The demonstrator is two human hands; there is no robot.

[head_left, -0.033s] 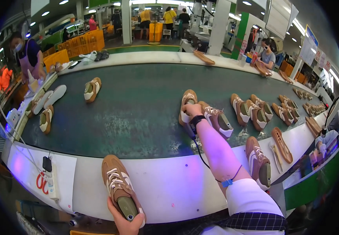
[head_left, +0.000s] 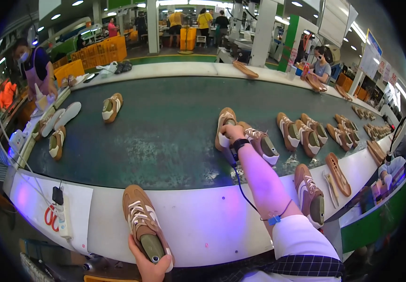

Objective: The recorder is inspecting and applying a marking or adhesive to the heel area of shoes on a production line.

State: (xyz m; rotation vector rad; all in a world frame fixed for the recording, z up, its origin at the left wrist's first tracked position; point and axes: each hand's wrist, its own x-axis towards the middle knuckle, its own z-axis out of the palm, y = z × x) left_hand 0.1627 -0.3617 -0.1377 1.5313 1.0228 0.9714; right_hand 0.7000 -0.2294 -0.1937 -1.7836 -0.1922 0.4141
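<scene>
In my left hand (head_left: pixel 152 267) is the heel end of a brown suede sneaker (head_left: pixel 139 214), gripped with thumb and fingers on either side. It has white laces and a green shoe last (head_left: pixel 151 246) fills its opening. The shoe's toe points away from me over the white ledge. My right arm reaches across to the green belt, where my right hand (head_left: pixel 233 133) is closed on another brown sneaker (head_left: pixel 226 115) by its opening. Right beside that hand lies a second laced sneaker (head_left: pixel 259 141) with a last in it. A dark corded device (head_left: pixel 231 157) shows under my wrist, partly hidden.
More sneakers (head_left: pixel 287 131) stand along the belt (head_left: pixel 165 131) to the right, a few at left. On the white ledge (head_left: pixel 193 221) are a sneaker (head_left: pixel 309 195), a brown sole (head_left: pixel 338 174), brushes (head_left: pixel 330 188), red scissors (head_left: pixel 51 217) and a power strip (head_left: pixel 63 221). Co-workers sit and stand beyond.
</scene>
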